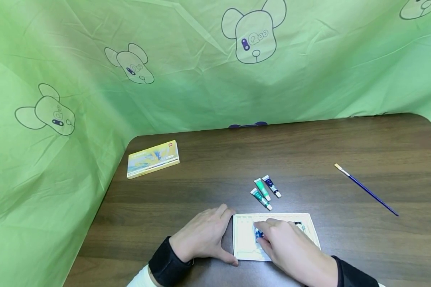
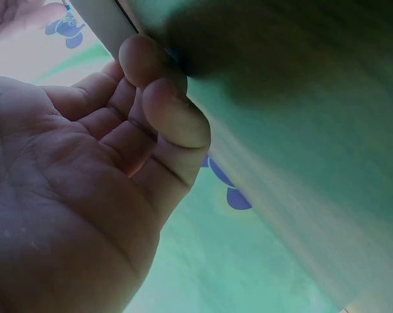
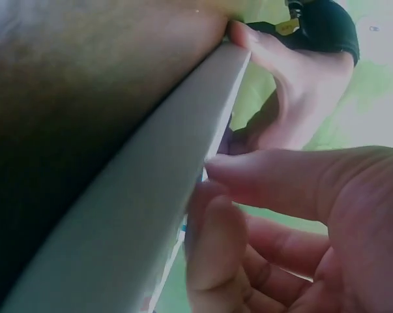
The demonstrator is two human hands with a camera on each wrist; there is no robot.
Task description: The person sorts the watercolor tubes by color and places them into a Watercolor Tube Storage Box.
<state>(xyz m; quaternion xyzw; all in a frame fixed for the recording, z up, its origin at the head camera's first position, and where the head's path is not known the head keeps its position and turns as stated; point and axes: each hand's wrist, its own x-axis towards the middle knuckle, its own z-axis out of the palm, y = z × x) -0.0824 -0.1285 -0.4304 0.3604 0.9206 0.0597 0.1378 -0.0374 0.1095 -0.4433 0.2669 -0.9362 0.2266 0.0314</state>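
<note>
Dark wood table carries a white tray at its near edge; the left hand braces its left side, fingers relaxed. The right hand pinches a blue tube inside it. Beyond lie three paint tubes, a brush and a yellow box.

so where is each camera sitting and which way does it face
Head: worn on the head, looking forward and down at the table, white tray, paint tubes; left hand and right hand show.
Left wrist: under the left hand, looking along its palm and curled fingers to the tray's edge.
Right wrist: beside the right hand, facing the tray's edge; right fingers show.
Shared: the wrist views both show the tray's edge.
</note>
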